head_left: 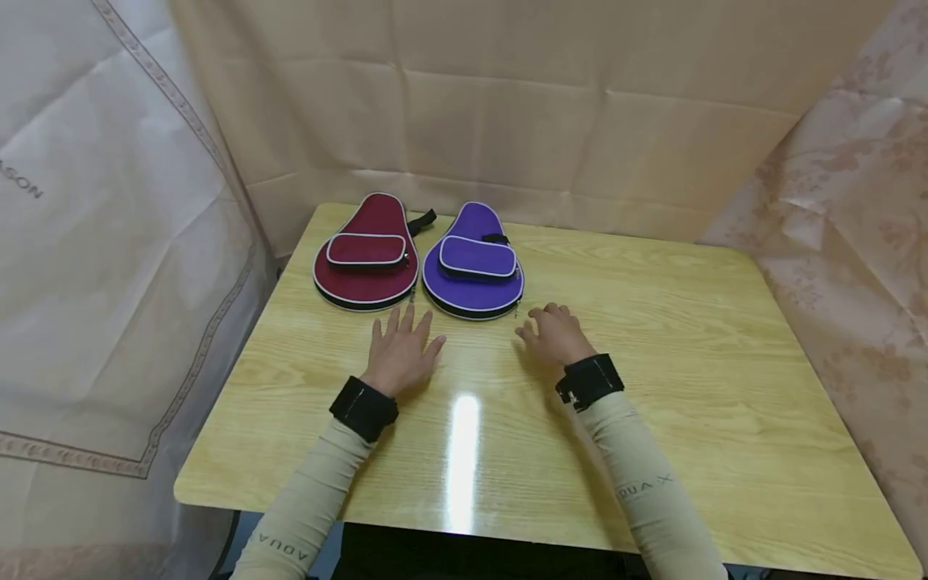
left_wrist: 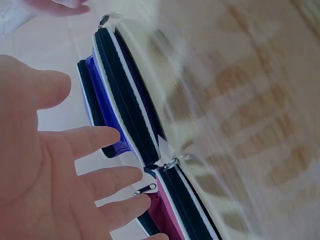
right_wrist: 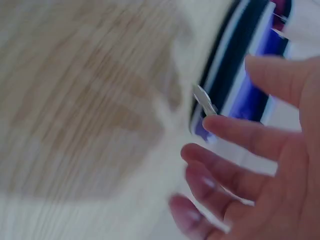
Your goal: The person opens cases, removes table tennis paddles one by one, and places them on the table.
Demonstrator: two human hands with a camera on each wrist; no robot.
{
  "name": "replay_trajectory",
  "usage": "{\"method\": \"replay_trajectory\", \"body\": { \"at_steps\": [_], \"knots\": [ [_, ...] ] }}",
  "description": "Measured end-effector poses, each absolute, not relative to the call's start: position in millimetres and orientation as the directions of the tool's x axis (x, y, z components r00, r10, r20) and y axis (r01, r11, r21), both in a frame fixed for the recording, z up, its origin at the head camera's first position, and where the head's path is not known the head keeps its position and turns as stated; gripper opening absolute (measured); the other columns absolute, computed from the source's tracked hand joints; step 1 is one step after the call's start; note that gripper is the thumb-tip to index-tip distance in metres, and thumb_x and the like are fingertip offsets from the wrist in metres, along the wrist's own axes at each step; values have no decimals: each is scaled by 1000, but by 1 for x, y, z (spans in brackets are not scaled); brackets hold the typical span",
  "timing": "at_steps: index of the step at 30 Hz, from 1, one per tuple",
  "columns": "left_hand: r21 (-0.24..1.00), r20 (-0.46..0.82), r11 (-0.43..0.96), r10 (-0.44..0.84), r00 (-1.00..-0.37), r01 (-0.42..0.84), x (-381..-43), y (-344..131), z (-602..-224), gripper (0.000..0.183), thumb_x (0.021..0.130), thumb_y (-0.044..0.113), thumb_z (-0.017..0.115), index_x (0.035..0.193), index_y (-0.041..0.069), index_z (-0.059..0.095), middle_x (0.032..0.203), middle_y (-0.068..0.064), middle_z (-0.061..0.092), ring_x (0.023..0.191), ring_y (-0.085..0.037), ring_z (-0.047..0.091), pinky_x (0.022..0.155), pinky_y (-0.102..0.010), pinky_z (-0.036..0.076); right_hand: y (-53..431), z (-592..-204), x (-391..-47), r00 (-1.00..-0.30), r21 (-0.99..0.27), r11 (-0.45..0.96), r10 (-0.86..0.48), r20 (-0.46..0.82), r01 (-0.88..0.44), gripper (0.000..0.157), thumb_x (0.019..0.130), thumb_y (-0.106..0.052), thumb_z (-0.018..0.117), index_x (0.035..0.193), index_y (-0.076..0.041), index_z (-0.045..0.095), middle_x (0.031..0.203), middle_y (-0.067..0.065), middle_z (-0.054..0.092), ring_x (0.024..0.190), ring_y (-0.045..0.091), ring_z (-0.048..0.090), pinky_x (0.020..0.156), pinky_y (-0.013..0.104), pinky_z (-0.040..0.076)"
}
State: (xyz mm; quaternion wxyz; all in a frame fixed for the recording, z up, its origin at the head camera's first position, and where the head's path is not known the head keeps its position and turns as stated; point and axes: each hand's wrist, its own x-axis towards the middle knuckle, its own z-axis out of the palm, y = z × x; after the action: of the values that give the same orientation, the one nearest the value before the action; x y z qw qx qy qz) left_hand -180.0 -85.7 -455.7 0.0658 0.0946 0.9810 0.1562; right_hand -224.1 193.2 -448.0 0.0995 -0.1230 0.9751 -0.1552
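Two paddle-shaped zip cases, each with a small front pocket, lie side by side near the back of the table. One is a dark red table tennis bat case (head_left: 366,286) with a black strap, the other a purple table tennis bat case (head_left: 474,296). My left hand (head_left: 401,357) is spread just in front of the red case, fingers straight and holding nothing. To the right, my right hand (head_left: 557,334) hovers near the front right of the purple case, fingers loosely bent and nothing in them. In the right wrist view a metal zip pull (right_wrist: 204,100) appears beside its fingertips.
The wooden table (head_left: 689,387) extends well to the right of the cases. A beige cloth (head_left: 507,105) hangs along its back edge. Patterned curtains hang at the left (head_left: 109,242) and right (head_left: 855,242). A bright light reflection shows on the table's front half.
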Motion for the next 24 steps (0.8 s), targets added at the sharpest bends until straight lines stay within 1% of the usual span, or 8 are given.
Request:
{"method": "replay_trajectory", "body": {
  "at_steps": [2, 5, 7, 8, 11, 16, 19, 24],
  "knots": [
    [315, -95, 935, 201, -975, 162, -180, -88, -453, 63, 104, 51, 35, 156, 15, 34, 162, -21, 23, 151, -41, 13, 116, -66, 12, 183, -451, -237, -964, -300, 942, -207, -165, -151, 48, 101, -36, 54, 126, 4, 61, 125, 28, 59, 119, 47, 51, 101, 64, 38],
    [304, -98, 940, 196, -976, 158, -181, -91, -452, 63, 104, 51, 34, 156, 16, 33, 162, -21, 22, 151, -41, 12, 117, -66, 11, 169, -459, -250, -978, -264, 964, -79, -193, -25, 45, 100, -35, 51, 116, 5, 62, 118, 25, 64, 112, 44, 59, 100, 63, 37],
    [294, -103, 943, 192, -976, 155, -181, -92, -451, 63, 104, 52, 34, 156, 16, 34, 162, -21, 22, 151, -41, 11, 117, -66, 11, 161, -463, -255, -978, -257, 965, -5, -208, 50, 44, 99, -33, 50, 117, 6, 60, 117, 26, 66, 110, 43, 62, 101, 63, 36],
    [287, -106, 946, 188, -976, 151, -181, -93, -450, 63, 104, 52, 33, 156, 16, 34, 162, -20, 21, 151, -41, 10, 117, -65, 10, 157, -465, -256, -977, -260, 962, 26, -212, 82, 44, 99, -32, 49, 120, 6, 59, 117, 26, 66, 110, 43, 62, 103, 63, 34],
    [278, -114, 950, 180, -977, 142, -181, -93, -451, 63, 104, 52, 33, 156, 16, 35, 163, -20, 21, 152, -40, 9, 118, -65, 9, 151, -472, -257, -975, -265, 956, 72, -212, 128, 43, 99, -27, 47, 125, 6, 55, 120, 27, 65, 110, 44, 62, 102, 62, 35],
    [277, -95, 948, 186, -978, 154, -182, -92, -449, 61, 105, 51, 33, 155, 15, 36, 162, -20, 21, 152, -40, 8, 118, -64, 7, 152, -473, -255, -977, -252, 960, 75, -197, 125, 34, 97, -20, 49, 121, 2, 60, 117, 25, 67, 107, 43, 64, 99, 60, 38],
    [281, -85, 947, 189, -978, 158, -183, -92, -445, 61, 105, 51, 32, 154, 15, 37, 162, -20, 21, 152, -40, 8, 119, -63, 6, 153, -470, -254, -981, -244, 966, 40, -188, 86, 29, 96, -18, 50, 116, -2, 64, 115, 23, 69, 106, 42, 65, 97, 61, 39],
    [284, -84, 945, 191, -978, 161, -187, -93, -440, 61, 105, 51, 32, 155, 16, 36, 163, -20, 20, 152, -39, 7, 119, -63, 5, 160, -466, -248, -980, -245, 970, -55, -193, -6, 27, 96, -17, 47, 114, -6, 64, 115, 22, 70, 107, 42, 64, 98, 64, 39]
  ]
}}
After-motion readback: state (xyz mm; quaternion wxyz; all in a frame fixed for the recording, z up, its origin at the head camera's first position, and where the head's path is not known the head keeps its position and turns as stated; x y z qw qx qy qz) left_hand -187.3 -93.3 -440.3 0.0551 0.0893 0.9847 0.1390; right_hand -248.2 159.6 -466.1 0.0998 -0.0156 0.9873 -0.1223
